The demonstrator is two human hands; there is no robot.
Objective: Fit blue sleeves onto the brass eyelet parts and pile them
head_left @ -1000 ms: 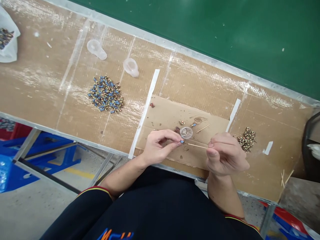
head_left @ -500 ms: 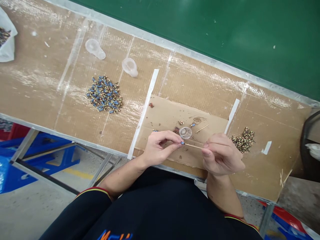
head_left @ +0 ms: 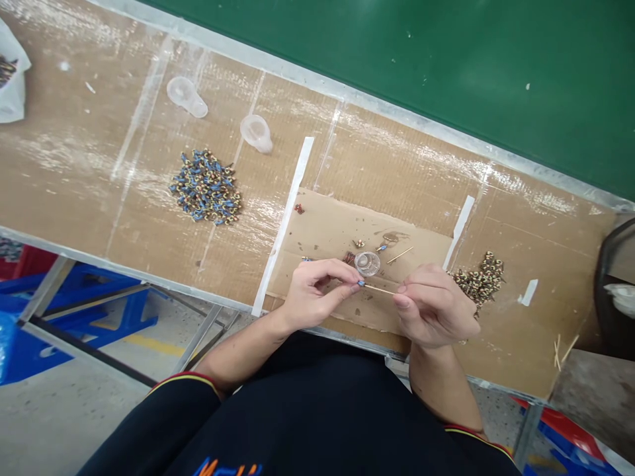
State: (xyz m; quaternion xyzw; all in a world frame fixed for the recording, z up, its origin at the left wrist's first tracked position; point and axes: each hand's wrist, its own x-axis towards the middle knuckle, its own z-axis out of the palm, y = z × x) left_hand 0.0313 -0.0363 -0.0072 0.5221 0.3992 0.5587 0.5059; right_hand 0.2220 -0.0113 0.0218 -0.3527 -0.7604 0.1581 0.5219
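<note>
Near the table's (head_left: 397,158) front edge, the left hand (head_left: 315,294) pinches a blue piece (head_left: 361,283); the right hand's (head_left: 436,307) gripped stick (head_left: 381,289) meets it.

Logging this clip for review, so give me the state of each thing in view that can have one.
Left hand: closed, pinching blue part
Right hand: closed on thin stick
Thin stick: held, tip at blue part
Clear cup: seems open, contents unclear
White bag: open, parts showing
Blue pile: loose, heaped
Brown pile: loose, partly hidden
</note>
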